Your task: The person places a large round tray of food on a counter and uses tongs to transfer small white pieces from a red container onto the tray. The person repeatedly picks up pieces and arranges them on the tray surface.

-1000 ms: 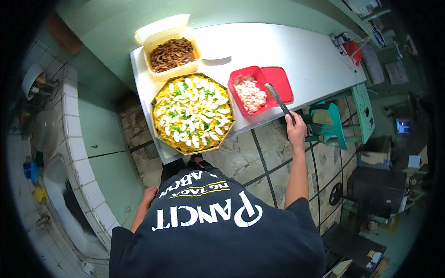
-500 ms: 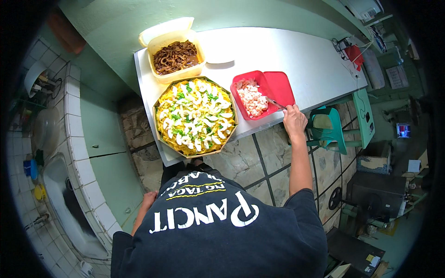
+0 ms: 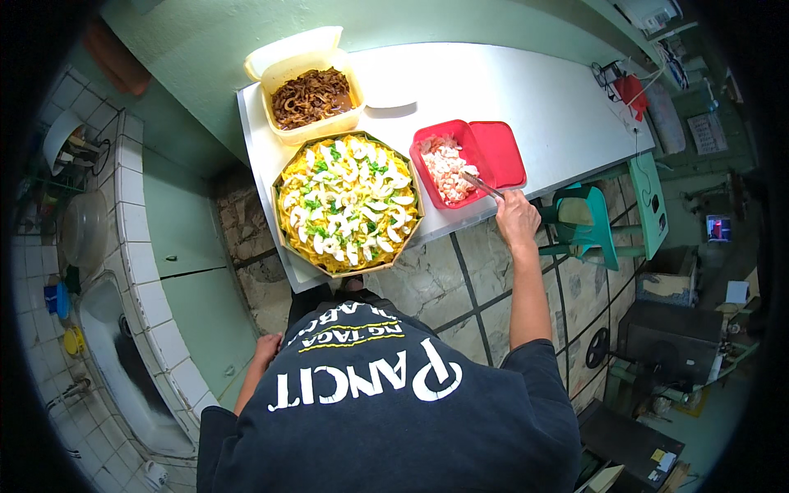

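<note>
My right hand (image 3: 518, 220) is closed round the handle of a metal spoon (image 3: 485, 186). The spoon's far end dips among small pink-and-white pieces (image 3: 444, 168), which look like peeled shrimp, in a red plastic tub (image 3: 470, 146). Left of the tub, near the table's front edge, is an eight-sided tray (image 3: 283, 238) of yellow noodles topped with white slices (image 3: 349, 214) and chopped greens. Down beside my dark shirt, my left hand (image 3: 267, 347) hangs with its fingers curled in, apart from the food; nothing shows in it.
Behind the noodle tray stands a cream tub (image 3: 308, 131) of brown strips in sauce. A red lid (image 3: 498, 154) lies beside the red tub; a white lid (image 3: 392, 103) lies near the cream one. A green chair (image 3: 598, 226) is right of the white table (image 3: 526, 86). A sink is far left.
My right hand has shifted slightly left, and the spoon's end reaches a little further left into the pink pieces. The view has tilted slightly. My left hand stays at my side.
</note>
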{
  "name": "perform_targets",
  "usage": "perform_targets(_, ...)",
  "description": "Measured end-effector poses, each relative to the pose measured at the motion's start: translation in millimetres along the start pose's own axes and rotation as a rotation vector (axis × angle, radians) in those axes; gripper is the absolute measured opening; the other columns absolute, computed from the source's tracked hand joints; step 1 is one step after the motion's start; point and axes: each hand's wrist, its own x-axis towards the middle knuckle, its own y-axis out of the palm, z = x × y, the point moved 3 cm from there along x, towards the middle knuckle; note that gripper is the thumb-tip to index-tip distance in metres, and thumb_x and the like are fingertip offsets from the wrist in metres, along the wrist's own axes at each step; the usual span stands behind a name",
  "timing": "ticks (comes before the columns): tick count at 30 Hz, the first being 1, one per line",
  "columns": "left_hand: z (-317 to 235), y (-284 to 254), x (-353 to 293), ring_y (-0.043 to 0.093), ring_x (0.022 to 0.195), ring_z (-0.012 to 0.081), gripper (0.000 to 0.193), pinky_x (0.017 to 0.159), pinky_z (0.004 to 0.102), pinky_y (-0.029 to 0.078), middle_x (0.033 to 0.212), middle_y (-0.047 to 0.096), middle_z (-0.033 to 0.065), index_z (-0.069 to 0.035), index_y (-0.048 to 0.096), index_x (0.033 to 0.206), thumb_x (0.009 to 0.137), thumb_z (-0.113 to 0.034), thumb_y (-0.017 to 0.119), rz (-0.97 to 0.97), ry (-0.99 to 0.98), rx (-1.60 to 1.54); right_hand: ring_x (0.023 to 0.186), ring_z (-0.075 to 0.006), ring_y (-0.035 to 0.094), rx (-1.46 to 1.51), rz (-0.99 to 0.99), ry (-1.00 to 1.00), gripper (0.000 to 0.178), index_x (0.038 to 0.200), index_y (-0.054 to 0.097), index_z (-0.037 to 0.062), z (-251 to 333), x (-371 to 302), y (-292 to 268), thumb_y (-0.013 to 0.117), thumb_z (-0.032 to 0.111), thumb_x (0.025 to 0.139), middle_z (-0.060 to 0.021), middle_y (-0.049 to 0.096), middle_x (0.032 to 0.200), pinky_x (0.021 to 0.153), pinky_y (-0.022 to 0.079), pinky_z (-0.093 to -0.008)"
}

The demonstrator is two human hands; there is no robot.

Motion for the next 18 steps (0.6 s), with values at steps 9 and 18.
perform_targets(9,15,0,2,0.053,0.059,0.0153,0.043,0.056,0.0338,0.042,0.063,0.061,0.0058,-0.002,0.063,0.069,0.090,-0.039,0.062,-0.023,0.039,-0.041,0.084,-0.0332,0.066,-0.031,0.034,-0.078,0.015,0.095,0.069,0.0101,1,-4,-8,0.068,0.022,0.085,-0.0108,0.063,0.091,0.072,0.051,-0.0438)
perform_targets(18,8,2,0,0.054,0.057,0.0149,0.043,0.056,0.0341,0.043,0.061,0.061,0.0073,-0.001,0.064,0.069,0.090,-0.038,0.063,-0.030,0.056,-0.025,0.086,-0.0282,0.064,-0.136,0.044,-0.320,0.020,0.100,0.065,0.0113,12,17,6,0.070,0.020,0.083,-0.0073,0.059,0.091,0.072,0.052,-0.0430)
